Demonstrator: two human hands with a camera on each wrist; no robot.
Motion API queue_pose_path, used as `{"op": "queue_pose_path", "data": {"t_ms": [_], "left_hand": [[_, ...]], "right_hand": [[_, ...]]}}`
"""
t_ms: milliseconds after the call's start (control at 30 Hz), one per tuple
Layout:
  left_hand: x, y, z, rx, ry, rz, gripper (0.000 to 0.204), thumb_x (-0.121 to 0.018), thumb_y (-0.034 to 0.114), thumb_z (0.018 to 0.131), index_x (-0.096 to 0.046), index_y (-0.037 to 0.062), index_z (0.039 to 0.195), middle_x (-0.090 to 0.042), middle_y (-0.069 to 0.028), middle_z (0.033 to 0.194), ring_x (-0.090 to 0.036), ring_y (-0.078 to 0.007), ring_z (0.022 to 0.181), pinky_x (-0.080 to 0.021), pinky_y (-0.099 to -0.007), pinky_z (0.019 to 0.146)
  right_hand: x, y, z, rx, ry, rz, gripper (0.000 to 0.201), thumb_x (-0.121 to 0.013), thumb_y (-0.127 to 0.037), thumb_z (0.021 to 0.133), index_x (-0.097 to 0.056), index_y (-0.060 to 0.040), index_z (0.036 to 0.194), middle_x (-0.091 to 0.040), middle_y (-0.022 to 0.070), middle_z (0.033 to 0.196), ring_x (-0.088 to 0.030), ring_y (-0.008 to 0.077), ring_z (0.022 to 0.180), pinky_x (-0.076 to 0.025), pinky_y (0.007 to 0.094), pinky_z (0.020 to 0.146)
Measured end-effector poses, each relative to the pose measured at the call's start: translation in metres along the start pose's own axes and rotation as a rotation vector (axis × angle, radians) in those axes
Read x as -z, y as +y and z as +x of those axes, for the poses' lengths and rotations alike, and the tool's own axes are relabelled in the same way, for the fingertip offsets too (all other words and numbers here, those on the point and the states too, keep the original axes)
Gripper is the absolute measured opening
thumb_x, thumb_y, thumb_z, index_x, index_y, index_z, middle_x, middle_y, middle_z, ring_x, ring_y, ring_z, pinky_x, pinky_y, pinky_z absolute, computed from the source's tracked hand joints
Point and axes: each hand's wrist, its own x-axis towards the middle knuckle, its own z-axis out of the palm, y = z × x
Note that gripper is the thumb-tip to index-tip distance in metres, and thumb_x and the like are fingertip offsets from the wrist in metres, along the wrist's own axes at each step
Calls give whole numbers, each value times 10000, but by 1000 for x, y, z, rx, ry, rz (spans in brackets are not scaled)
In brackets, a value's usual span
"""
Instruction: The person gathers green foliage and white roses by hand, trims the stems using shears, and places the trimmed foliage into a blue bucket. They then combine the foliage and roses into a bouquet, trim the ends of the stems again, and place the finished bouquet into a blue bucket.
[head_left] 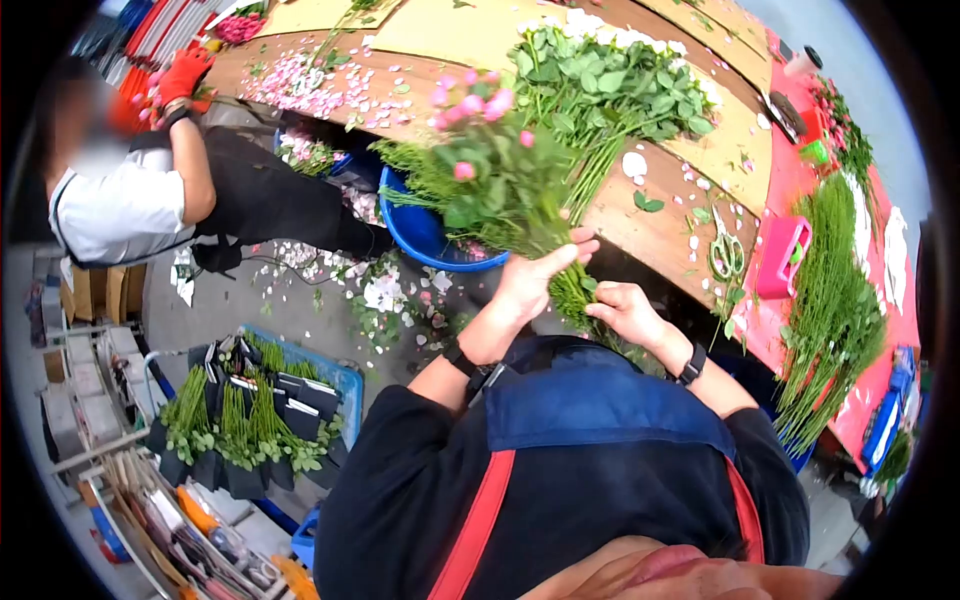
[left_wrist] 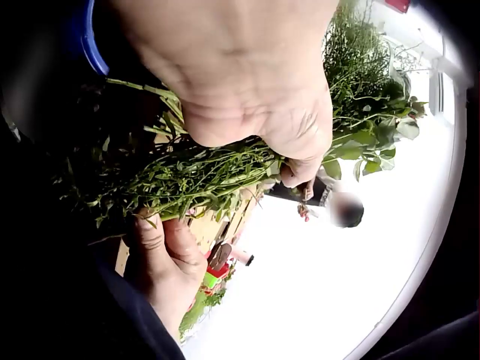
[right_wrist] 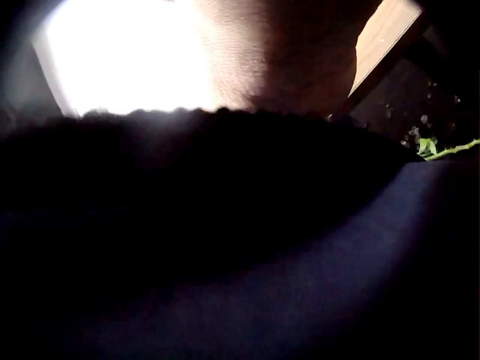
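Note:
A bouquet (head_left: 500, 185) of pink roses and feathery greenery leans over the blue bin, its blooms blurred in the head view. My left hand (head_left: 530, 283) grips it round the stems, and in the left wrist view the back of that hand (left_wrist: 240, 82) covers part of the bundle. Lower down, my right hand (head_left: 630, 312) pinches the leafy stems (head_left: 572, 295) between thumb and fingers. The left wrist view shows the right thumb and fingers (left_wrist: 165, 259) against the underside of the greenery (left_wrist: 195, 180). In the right wrist view, dark cloth hides most of the right hand.
White roses (head_left: 610, 80) lie on the wooden table beyond the bouquet. Scissors (head_left: 726, 250) and a pink holder (head_left: 783, 258) are right of it, near long green stems (head_left: 830, 300). Below the bouquet stands a blue bin (head_left: 440, 258). Another person (head_left: 130, 205) works at left.

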Motion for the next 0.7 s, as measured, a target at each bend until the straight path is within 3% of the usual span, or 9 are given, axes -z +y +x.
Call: {"op": "queue_pose_path", "data": {"t_ms": [100, 200, 267, 333, 400, 467, 500, 600, 700], "left_hand": [[26, 5, -8, 25, 97, -32, 392, -583, 24, 868, -462, -4, 1239, -606, -213, 1129, -612, -363, 1047, -492, -472, 940], [49, 11, -16, 25, 209, 1, 302, -579, 18, 867, -491, 14, 1156, -627, -133, 987, -643, -286, 865, -531, -426, 808], [56, 22, -19, 8, 204, -18, 241, -567, 33, 879, -499, 37, 1111, -591, -85, 885, -598, -224, 773, -510, -392, 772], [76, 27, -20, 6, 150, -104, 222, -562, 59, 894, -502, 47, 1107, -570, -70, 855, -573, -204, 762, -493, -385, 792], [89, 31, -21, 9, 158, -78, 180, -550, 198, 943, -510, 69, 1063, -496, -20, 781, -507, -165, 718, -458, -366, 779], [110, 31, -20, 16, 137, -164, 206, -538, 269, 959, -517, 76, 1026, -463, -1, 758, -480, -151, 695, -445, -357, 756], [110, 33, -20, 13, 199, -122, 242, -504, 334, 973, -505, 104, 895, -401, 22, 700, -425, -130, 635, -420, -337, 694], [124, 40, -22, 21, 244, -85, 305, -476, 357, 984, -453, 132, 779, -346, 33, 655, -380, -117, 593, -394, -322, 658], [137, 45, -25, 1, 256, -201, 371, -486, 349, 984, -408, 138, 689, -329, 31, 620, -375, -116, 569, -397, -307, 627]], "right_hand": [[-9, -7, 19, -19, -131, -5, 191, -669, -146, 816, -619, 37, 834, -587, 182, 753, -602, 345, 718, -483, 396, 642], [-23, -4, 33, -21, -205, 19, 211, -674, -171, 814, -649, 19, 904, -614, 191, 773, -618, 354, 729, -490, 392, 657], [-18, -10, 53, -113, -389, -47, 238, -671, -227, 834, -673, -30, 967, -633, 192, 741, -634, 326, 705, -503, 376, 669], [-3, -2, 81, 4, -239, 42, 236, -668, -250, 848, -678, -29, 928, -658, 154, 728, -641, 235, 651, -513, 345, 629], [8, 28, 114, -498, 25, 269, 215, -658, -245, 864, -686, -32, 872, -663, 91, 688, -608, 137, 556, -506, 292, 542], [30, 54, 155, -495, 276, 159, 189, -631, -214, 874, -694, -40, 834, -646, 44, 644, -579, 93, 492, -485, 246, 477], [36, 57, 177, -517, 317, 160, 180, -626, -199, 867, -695, -37, 834, -639, 45, 622, -573, 94, 474, -477, 240, 460], [44, 49, 235, -607, 356, 128, 180, -611, -180, 842, -699, -25, 830, -632, 61, 590, -584, 108, 461, -494, 260, 476], [55, 84, 245, -492, 598, -278, 280, -609, -275, 797, -691, -8, 792, -660, 170, 701, -660, 270, 669, -518, 374, 676]]}}
